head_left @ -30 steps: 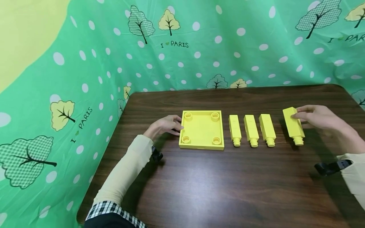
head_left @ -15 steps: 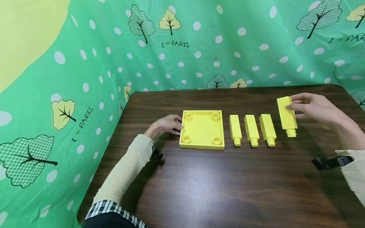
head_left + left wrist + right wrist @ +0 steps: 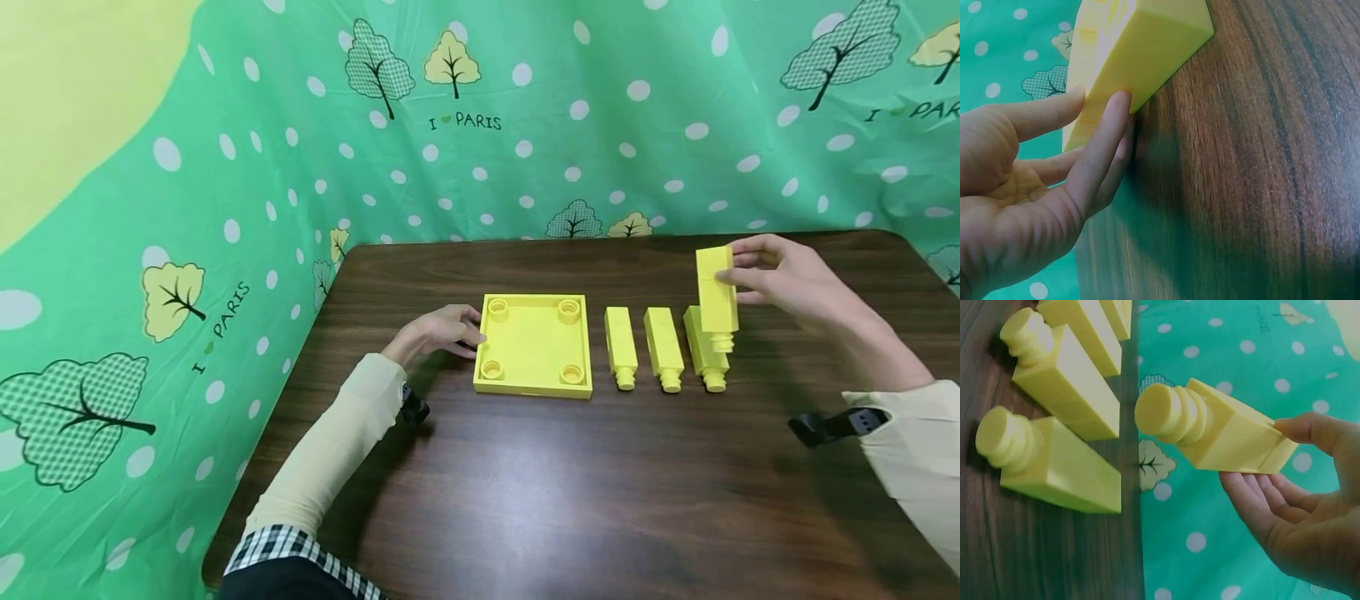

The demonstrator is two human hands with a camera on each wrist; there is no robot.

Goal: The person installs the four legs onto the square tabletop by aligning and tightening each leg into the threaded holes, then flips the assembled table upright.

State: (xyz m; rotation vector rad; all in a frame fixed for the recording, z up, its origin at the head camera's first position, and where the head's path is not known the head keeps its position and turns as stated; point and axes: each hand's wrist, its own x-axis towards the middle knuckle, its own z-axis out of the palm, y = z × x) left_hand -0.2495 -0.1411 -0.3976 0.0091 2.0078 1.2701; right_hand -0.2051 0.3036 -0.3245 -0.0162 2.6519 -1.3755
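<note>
A square yellow tray [image 3: 534,346] with a round socket in each corner lies on the table. My left hand [image 3: 442,331] touches its left wall; in the left wrist view the thumb and fingers [image 3: 1107,134] lie against the tray's edge [image 3: 1154,53]. My right hand [image 3: 791,279] pinches a yellow block leg [image 3: 716,292] with a threaded end, held up above the table. In the right wrist view the thumb and fingers grip that leg [image 3: 1235,434] at its plain end, threaded end away from the palm. It partly hides one lying leg [image 3: 705,350] in the head view.
Two more yellow legs [image 3: 620,346] [image 3: 663,348] lie side by side right of the tray, threaded ends toward the near edge. The brown table [image 3: 525,492] ends at the back against a green dotted cloth [image 3: 622,108], which also hangs at the left.
My right hand has lifted the leg off to the right of the row and carried it left, over the rightmost lying leg. My left hand stays at the tray.
</note>
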